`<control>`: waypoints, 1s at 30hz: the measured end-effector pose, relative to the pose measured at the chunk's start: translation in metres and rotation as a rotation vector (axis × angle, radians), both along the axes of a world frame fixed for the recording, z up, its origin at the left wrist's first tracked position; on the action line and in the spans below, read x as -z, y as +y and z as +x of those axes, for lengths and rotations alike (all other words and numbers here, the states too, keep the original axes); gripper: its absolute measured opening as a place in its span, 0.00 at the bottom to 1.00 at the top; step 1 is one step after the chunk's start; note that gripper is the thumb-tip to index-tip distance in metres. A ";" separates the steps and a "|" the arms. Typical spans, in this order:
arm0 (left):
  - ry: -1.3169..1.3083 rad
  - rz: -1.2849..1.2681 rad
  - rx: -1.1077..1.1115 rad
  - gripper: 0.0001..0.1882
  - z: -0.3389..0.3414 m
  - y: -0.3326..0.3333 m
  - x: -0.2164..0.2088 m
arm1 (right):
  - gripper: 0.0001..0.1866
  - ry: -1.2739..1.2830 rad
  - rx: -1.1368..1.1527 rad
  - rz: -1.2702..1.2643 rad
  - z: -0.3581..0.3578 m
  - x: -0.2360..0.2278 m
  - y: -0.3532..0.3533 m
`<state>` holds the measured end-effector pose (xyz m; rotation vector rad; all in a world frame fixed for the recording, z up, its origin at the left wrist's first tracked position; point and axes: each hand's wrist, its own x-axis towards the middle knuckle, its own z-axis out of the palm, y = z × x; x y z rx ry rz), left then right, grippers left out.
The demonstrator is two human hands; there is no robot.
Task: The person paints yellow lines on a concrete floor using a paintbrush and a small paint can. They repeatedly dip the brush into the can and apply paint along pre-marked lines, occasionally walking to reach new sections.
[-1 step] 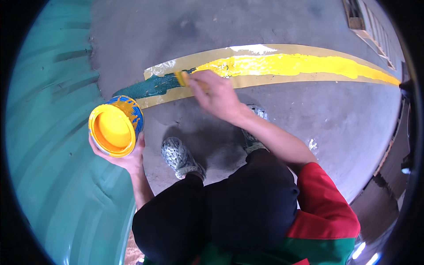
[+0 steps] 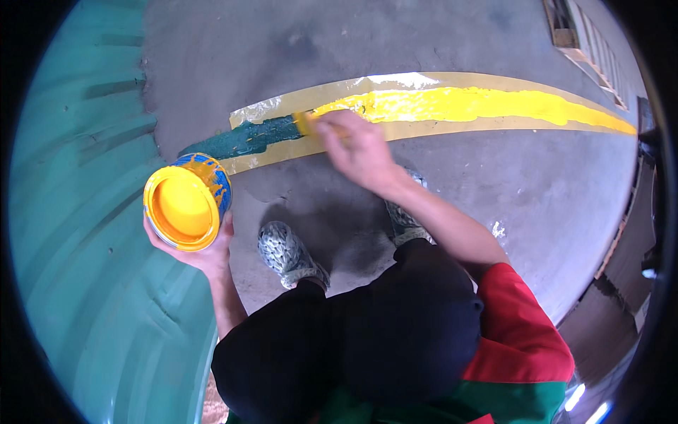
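Observation:
My left hand [image 2: 205, 254] is wrapped round a blue paint can [image 2: 224, 187] smeared with yellow drips, tilted so its yellow paint [image 2: 185, 205] faces me. In my right hand [image 2: 359, 152] is a paintbrush [image 2: 304, 124], its yellow-coated bristles touching the floor stripe where dark green meets yellow. The yellow stripe [image 2: 459, 104] runs from the brush off to the right. To the brush's left, a dark green stretch [image 2: 247, 138] continues toward the can. Tan masking tape [image 2: 417, 129] borders the stripe on both sides. The brush handle is mostly hidden by my fingers.
A green corrugated sheet [image 2: 85, 233] fills the left side, its edge close to the can. My covered shoes [image 2: 286, 251] stand on the grey concrete floor [image 2: 452, 177] just below the stripe. A wooden pallet [image 2: 583, 53] lies at the far right.
My right hand and the brush have shifted slightly right along the stripe. The paint can in my left hand stays almost where it was.

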<state>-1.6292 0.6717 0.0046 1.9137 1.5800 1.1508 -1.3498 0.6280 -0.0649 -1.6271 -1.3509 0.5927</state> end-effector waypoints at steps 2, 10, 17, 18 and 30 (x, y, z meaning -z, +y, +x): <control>-0.063 -0.001 0.038 0.66 -0.013 0.001 0.014 | 0.09 -0.063 0.116 -0.138 0.030 -0.006 -0.017; -0.091 -0.143 0.035 0.67 -0.043 -0.014 0.031 | 0.07 -0.633 0.275 -0.212 0.074 -0.038 -0.051; 0.031 -0.106 0.023 0.68 -0.057 -0.032 0.042 | 0.08 -0.479 -0.102 -0.121 -0.055 -0.011 0.002; -0.003 -0.105 0.034 0.67 -0.059 -0.035 0.044 | 0.08 -0.422 -0.106 -0.065 -0.074 -0.009 0.010; -0.281 -0.120 0.091 0.66 -0.066 -0.033 0.088 | 0.10 0.421 -0.056 -0.083 -0.085 -0.136 0.051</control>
